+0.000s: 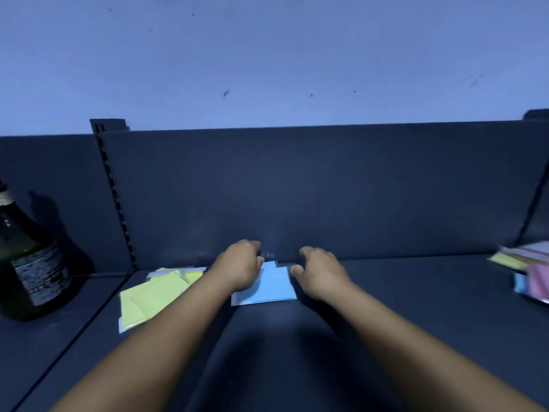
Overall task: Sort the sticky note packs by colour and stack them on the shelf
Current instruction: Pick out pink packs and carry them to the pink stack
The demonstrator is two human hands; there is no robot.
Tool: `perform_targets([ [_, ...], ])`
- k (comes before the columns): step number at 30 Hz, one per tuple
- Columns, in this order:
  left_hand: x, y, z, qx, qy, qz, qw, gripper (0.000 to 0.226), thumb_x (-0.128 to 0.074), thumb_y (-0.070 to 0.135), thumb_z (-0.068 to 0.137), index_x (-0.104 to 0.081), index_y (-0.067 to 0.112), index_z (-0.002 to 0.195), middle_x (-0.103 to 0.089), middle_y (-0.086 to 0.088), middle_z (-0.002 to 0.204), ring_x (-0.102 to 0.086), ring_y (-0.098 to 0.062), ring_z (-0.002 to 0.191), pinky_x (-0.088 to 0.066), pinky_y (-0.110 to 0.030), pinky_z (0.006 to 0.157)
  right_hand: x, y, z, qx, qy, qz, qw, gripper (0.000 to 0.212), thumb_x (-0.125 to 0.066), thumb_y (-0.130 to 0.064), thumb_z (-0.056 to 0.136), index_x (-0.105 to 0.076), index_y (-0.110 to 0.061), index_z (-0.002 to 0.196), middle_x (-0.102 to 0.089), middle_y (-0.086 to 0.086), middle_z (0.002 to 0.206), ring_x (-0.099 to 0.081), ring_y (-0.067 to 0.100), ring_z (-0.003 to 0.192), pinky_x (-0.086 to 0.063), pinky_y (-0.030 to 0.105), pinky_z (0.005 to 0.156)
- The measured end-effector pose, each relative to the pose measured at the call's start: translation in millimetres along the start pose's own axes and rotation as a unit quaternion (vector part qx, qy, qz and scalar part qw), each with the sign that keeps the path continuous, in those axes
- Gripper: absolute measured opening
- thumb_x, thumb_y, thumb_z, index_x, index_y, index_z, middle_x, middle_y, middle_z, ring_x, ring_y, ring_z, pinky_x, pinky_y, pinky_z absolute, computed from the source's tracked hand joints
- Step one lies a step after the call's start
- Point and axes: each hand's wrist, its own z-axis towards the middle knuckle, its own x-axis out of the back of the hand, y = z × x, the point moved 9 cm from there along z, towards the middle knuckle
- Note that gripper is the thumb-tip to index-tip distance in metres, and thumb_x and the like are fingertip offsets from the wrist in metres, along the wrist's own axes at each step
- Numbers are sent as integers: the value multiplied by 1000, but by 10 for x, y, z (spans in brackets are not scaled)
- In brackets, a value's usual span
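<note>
The shelf (386, 307) and its back panel (297, 188) are dark navy blue, and the wall (267, 55) at 12 o'clock is a paler blue with some small dark marks. The pack (273, 285) in the centre is light blue, the packs (151, 298) at 9 o'clock are yellow-green, and the pile (531, 272) at 3 o'clock mixes pink, yellow and blue. At 9 o'clock, at the edge, the bottle (26, 263) is dark green with a dark label bearing pale print.

No text can be read anywhere. The only print is on the dark label of the bottle (28, 260) at nine o'clock on the shelf (416, 307): pale lines too blurred to make out. The sticky note packs carry no legible marks.
</note>
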Motion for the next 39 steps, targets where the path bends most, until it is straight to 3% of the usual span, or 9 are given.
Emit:
perform_targets([
  [5, -37, 624, -137, -76, -14, 34, 996, 52, -40, 31, 99, -31, 11, 147, -35, -8, 151, -35, -25, 138, -31, -34, 111, 272, 259, -207, 19, 17, -51, 998, 52, -38, -35, 101, -30, -14, 148, -33, 4, 153, -28, 24, 140, -23, 33, 115],
  [13, -248, 1608, -312, -145, -20, 44, 988, 58, -41, 35, 99, -25, 11, 149, -32, -7, 153, -34, -25, 139, -30, -35, 112, 668, 1060, -614, -23, 27, -77, 996, 56, -33, -37, 102, -19, -16, 152, -19, 1, 160, -14, 18, 147, -10, 32, 118],
  [27, -817, 3504, -602, -212, -42, 3, 976, 59, -40, 36, 100, -22, 11, 150, -28, -6, 156, -30, -23, 141, -25, -35, 115, 1538, 2711, -1265, -82, 57, -98, 990, 57, -38, -38, 100, -24, -15, 151, -25, 2, 158, -21, 18, 145, -17, 32, 116],
  [34, -1115, 4180, -632, -205, -62, 7, 977, 59, -39, 36, 100, -22, 11, 151, -26, -6, 156, -28, -23, 142, -25, -34, 115, 1880, 3407, -1431, -99, 58, -89, 989, 53, -46, -38, 97, -34, -17, 145, -38, 3, 150, -32, 21, 139, -23, 31, 110],
  [39, -1305, 4441, -582, -183, -91, -31, 978, 43, -41, 31, 99, -41, 13, 137, -42, -8, 146, -41, -25, 133, -35, -32, 107, 1918, 3868, -1412, -130, 24, -103, 986, 67, -49, -48, 94, -25, -21, 149, -37, 2, 151, -33, 25, 138, -28, 35, 111],
])
